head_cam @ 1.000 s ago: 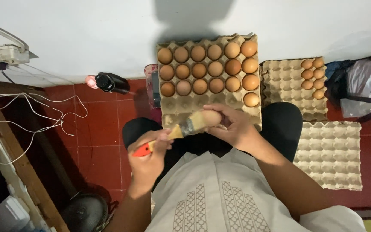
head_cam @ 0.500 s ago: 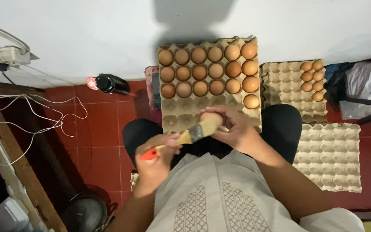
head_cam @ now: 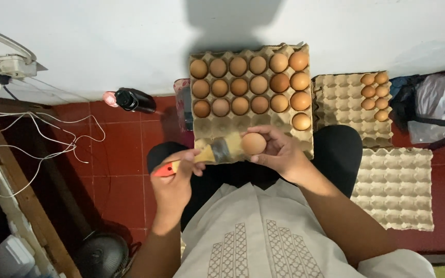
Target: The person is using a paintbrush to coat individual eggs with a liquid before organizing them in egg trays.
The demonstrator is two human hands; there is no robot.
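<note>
My right hand (head_cam: 279,152) holds a brown egg (head_cam: 253,143) over my lap. My left hand (head_cam: 177,177) grips a paintbrush (head_cam: 209,154) with a red and wooden handle, and its bristles touch the egg's left side. Just beyond both hands a cardboard egg tray (head_cam: 253,131) rests on my knees, with several brown eggs (head_cam: 248,85) filling its upper rows. The tray's near rows are bare.
To the right a second tray (head_cam: 343,110) holds several eggs in its far corner, and an unfilled tray (head_cam: 395,188) lies nearer on the red tile floor. A dark bottle (head_cam: 132,99) lies at the left by the white wall. White cables (head_cam: 37,139) trail at the left. Bags (head_cam: 433,105) sit far right.
The brush has shifted a little to the right across the egg, and the egg now shows plainly in my right hand. Both hands stay over my lap.
</note>
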